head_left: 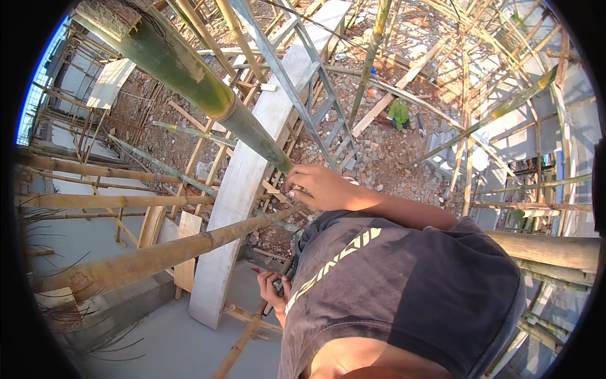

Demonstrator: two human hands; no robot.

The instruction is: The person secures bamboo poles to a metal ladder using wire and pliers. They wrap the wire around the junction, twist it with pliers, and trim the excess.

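Observation:
A thick green bamboo pole [255, 136] slants down from the upper left. My right hand [323, 187] is closed around its lower end, fingers curled, and covers where the pole continues. Just below that hand ends a yellowish bamboo pole [183, 247], lying crosswise from the lower left. My left hand [273, 292] is low beside my dark shirt [404, 284], fingers bent around a small dark object [279, 286]. A bit of red shows near its fingertips. The shirt and fingers hide most of that object, so its kind is unclear.
A long pale beam [237, 189] runs below the poles. Beyond it stands a metal ladder [309, 95]. Rubble [398, 164] covers the ground far below, where a person in green [398, 114] is. Bamboo scaffolding [499, 114] fills the right; wire ends stick out at left.

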